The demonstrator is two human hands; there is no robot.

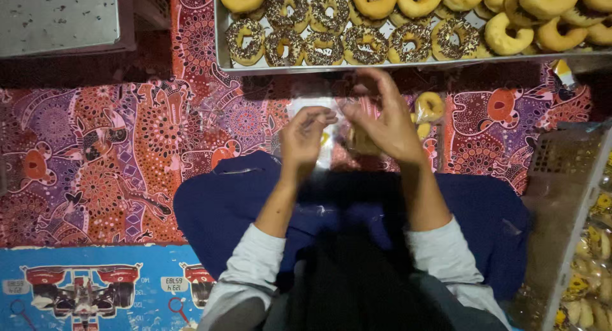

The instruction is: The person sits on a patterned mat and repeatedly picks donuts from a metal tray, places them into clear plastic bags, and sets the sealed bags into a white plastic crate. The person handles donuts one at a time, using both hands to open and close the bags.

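Note:
My left hand (305, 135) and my right hand (382, 122) are raised together over my lap, both pinching a clear plastic bag (322, 108). A yellow doughnut (361, 142) sits partly hidden under my right palm, apparently inside the bag. A metal tray (220, 47) just beyond my hands holds several doughnuts, some with chocolate sprinkles (284, 45) and some plain yellow (505, 35).
A bagged plain doughnut (429, 106) lies on the patterned red and purple cloth (115, 152) right of my hands. A mesh basket (561, 178) with wrapped doughnuts stands at the right. A grey metal box (57, 19) is at top left, a blue mat (95, 286) at bottom left.

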